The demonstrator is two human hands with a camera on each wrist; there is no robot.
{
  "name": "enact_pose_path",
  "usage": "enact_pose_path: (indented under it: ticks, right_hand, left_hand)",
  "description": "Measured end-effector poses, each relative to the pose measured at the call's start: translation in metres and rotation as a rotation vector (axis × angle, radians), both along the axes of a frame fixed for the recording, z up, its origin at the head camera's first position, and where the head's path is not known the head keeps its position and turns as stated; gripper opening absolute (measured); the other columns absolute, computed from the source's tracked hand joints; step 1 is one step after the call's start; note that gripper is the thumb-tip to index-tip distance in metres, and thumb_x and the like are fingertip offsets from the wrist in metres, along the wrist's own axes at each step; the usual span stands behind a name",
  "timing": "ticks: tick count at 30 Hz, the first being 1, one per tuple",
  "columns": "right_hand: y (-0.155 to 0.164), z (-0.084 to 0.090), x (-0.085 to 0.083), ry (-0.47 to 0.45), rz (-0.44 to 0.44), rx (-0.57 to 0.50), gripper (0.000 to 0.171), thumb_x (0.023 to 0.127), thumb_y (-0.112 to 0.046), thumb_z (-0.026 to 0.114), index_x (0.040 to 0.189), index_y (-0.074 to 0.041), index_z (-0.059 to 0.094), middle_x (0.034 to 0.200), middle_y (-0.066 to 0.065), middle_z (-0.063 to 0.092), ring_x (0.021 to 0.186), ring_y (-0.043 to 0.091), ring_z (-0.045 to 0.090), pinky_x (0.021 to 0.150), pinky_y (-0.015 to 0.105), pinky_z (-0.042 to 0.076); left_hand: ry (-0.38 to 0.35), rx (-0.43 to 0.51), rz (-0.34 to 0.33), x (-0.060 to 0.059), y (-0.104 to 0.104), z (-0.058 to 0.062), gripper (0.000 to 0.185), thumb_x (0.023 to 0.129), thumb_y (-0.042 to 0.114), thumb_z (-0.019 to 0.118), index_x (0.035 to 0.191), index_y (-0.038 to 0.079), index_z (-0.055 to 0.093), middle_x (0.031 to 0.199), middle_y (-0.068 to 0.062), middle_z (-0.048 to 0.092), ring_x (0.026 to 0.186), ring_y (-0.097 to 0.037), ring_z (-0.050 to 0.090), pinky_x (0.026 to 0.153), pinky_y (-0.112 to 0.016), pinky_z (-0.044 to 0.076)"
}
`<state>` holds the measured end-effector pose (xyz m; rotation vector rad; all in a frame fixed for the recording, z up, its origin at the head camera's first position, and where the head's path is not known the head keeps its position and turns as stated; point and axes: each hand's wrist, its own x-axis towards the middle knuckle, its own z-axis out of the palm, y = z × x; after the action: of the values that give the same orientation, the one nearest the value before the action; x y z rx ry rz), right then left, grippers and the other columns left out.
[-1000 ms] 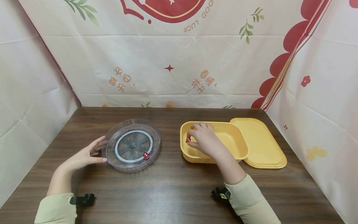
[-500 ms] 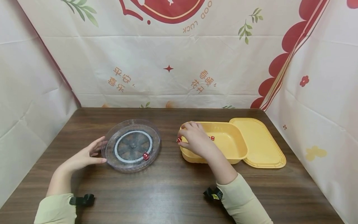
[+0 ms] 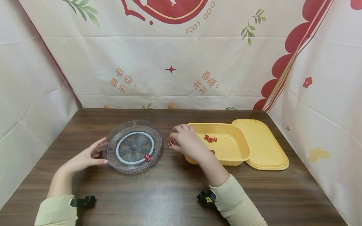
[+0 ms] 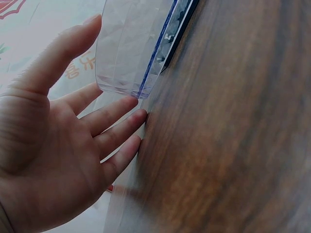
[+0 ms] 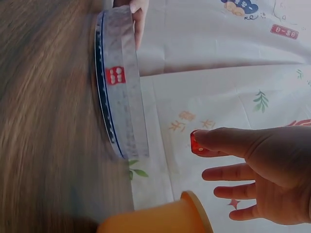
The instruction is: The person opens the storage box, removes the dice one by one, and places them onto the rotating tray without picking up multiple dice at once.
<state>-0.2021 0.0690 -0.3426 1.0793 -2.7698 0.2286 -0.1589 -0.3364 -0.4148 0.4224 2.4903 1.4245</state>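
A clear round tray (image 3: 133,146) with a grey spoked wheel inside stands left of centre on the wooden table (image 3: 158,191); one red die (image 3: 147,157) lies in it. My left hand (image 3: 85,158) rests open against its left rim (image 4: 131,58). My right hand (image 3: 185,145) hovers between the tray and a yellow tub (image 3: 226,146), pinching a red die (image 3: 170,143) (image 5: 197,143) at the fingertips. Several more red dice (image 3: 210,139) lie in the tub.
The tub's yellow lid (image 3: 264,144) lies flat against its right side. Printed cloth walls (image 3: 169,62) close in the back and both sides of the table. Bare wood stretches along the front.
My right hand has lifted a die out of the yellow tub and carried it left over the tub's rim toward the clear tray. The left hand has stayed put.
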Motion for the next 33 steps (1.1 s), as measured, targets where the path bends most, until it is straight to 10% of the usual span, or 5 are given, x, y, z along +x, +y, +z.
enact_pose_path:
  ticks: [21, 28, 33]
  right_hand:
    - [-0.035, 0.002, -0.008, 0.005, 0.041, 0.077, 0.018, 0.086, -0.034, 0.072, 0.095, -0.019, 0.069, 0.117, 0.005, 0.058, 0.113, 0.026, 0.047, 0.097, 0.043, 0.034]
    - [-0.045, 0.002, -0.012, 0.009, 0.058, 0.114, 0.017, 0.086, -0.035, 0.071, 0.094, -0.020, 0.069, 0.114, 0.004, 0.058, 0.111, 0.025, 0.047, 0.095, 0.043, 0.035]
    - [-0.052, 0.001, -0.016, -0.003, 0.060, 0.130, 0.018, 0.086, -0.035, 0.072, 0.096, -0.020, 0.070, 0.113, 0.003, 0.058, 0.111, 0.024, 0.046, 0.095, 0.043, 0.035]
  left_hand:
    - [-0.014, -0.020, 0.010, 0.000, -0.001, 0.001, 0.093, 0.086, 0.015, 0.071, 0.153, 0.005, 0.006, 0.151, -0.029, 0.020, 0.136, -0.048, 0.020, 0.089, -0.008, 0.032]
    - [-0.007, -0.033, 0.015, 0.001, 0.000, 0.001, 0.093, 0.086, 0.014, 0.071, 0.153, 0.004, 0.006, 0.151, -0.029, 0.021, 0.135, -0.048, 0.021, 0.104, -0.056, 0.028]
    - [-0.008, -0.022, 0.015, 0.001, 0.000, 0.001, 0.093, 0.086, 0.014, 0.071, 0.152, 0.003, 0.006, 0.151, -0.030, 0.020, 0.135, -0.049, 0.020, 0.103, -0.062, 0.024]
